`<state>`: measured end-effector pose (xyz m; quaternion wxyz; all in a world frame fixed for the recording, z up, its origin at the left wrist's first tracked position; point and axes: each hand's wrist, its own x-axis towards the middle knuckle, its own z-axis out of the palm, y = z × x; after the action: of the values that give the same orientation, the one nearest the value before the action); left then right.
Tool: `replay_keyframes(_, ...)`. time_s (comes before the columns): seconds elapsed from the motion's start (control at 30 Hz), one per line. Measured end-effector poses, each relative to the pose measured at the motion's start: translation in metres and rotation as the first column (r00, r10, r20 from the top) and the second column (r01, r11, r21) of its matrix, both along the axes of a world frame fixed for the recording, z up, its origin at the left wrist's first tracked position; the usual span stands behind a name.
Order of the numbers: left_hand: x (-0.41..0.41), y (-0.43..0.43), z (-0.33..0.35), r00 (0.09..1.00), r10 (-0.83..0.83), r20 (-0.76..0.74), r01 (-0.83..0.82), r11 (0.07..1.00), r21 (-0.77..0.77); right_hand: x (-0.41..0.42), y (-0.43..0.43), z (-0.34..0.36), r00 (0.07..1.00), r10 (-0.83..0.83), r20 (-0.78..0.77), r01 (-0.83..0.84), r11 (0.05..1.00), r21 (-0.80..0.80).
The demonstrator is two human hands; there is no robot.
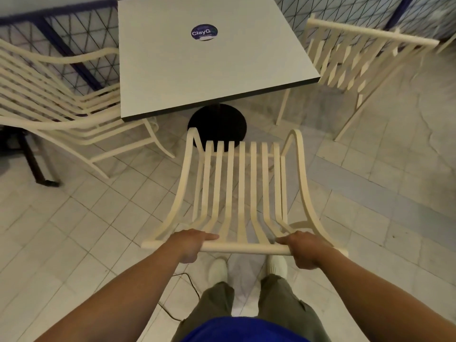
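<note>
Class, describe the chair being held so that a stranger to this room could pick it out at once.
Find the square white table with the round blue sticker. Cream slatted chairs flank it, a left chair and a right chair; the third chair faces its near edge. Only this one is held: the left hand and right hand grip its top rail.

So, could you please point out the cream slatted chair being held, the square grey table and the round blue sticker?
cream slatted chair (241,183): head view, on a middle seat slat.
square grey table (222,77): head view, on the bare tabletop.
round blue sticker (204,32): head view, on its centre.
</note>
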<state>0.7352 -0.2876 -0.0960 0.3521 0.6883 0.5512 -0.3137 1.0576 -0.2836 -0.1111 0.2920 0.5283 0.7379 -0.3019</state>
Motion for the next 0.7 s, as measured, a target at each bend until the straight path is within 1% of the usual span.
replay_keyframes(0.2, 0.021, -0.012, 0.002, 0.998, 0.069, 0.008, -0.069, 0.998, -0.004, 0.019, 0.011, 0.006, 0.998, 0.062, -0.002, -0.062, 0.998, 0.016)
replay_keyframes(0.47, 0.048, -0.026, -0.001, 0.986, 0.164, 0.013, -0.164, 0.986, 0.006, 0.04, 0.031, 0.016, 0.985, 0.171, 0.012, -0.171, 0.985, -0.001)
replay_keyframes(0.7, 0.073, -0.027, 0.001, 0.972, 0.234, 0.019, -0.235, 0.972, 0.015, 0.057, 0.052, 0.019, 0.974, 0.228, 0.009, -0.228, 0.974, -0.001)
